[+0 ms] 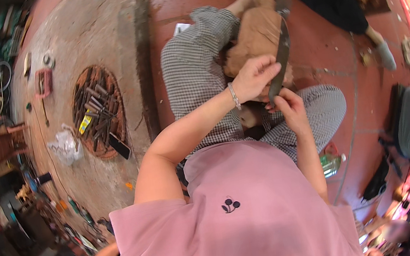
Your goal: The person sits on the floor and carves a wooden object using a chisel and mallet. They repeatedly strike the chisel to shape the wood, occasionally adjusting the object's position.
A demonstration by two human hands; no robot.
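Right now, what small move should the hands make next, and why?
Perhaps move the left hand slightly farther up the dark strip to steady it: the right hand is at its near end, and no hand shows on its far part near the brown object.

I see the right hand (293,110) pinching the lower end of a long, dark, flat strip (283,50), while the left hand (255,79) has its fingertips (274,70) at the strip's edge. My feed also shows brown sticks (99,103) in a round basket (104,153), with a phone (120,145) beside them.
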